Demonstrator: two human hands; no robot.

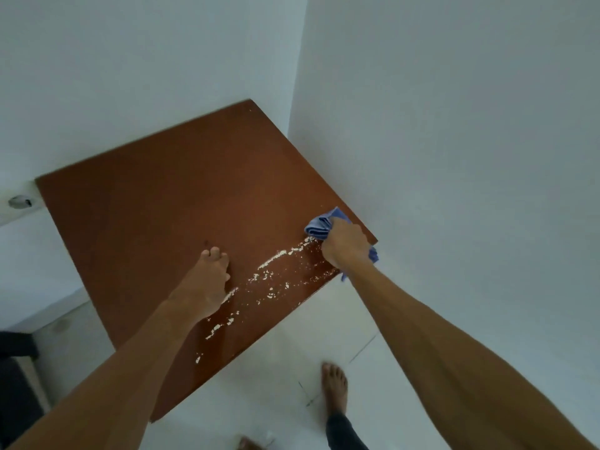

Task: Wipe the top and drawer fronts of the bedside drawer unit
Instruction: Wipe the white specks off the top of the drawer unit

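Observation:
The brown top of the bedside drawer unit (168, 203) fills the middle of the view, seen from above, with white chipped patches along its near right part. My right hand (345, 243) grips a bunched blue cloth (319, 226) and presses it onto the top near the right front corner. My left hand (209, 276) rests on the top towards the middle, fingers pointing away from me. The drawer fronts are hidden below the top.
White walls (454, 157) meet in a corner right behind the unit. A white tiled floor (285, 401) lies in front, where my bare foot (334, 386) stands. A white ledge (35, 280) and a dark object (16, 368) sit at the left.

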